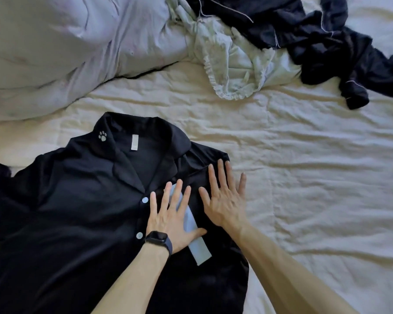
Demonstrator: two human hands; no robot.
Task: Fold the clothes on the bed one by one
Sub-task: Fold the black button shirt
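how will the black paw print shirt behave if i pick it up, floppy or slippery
Probably floppy: the black shirt lies flat and limp on the bed. Its sheen suggests slippery cloth, so folds may slide open; the left hand and right hand press flat on it.

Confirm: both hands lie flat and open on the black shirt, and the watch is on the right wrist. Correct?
Wrong in one respect: the watch is on the left wrist, not the right. The head view shows it. The rest holds: the left hand and the right hand both lie flat and open on the black shirt.
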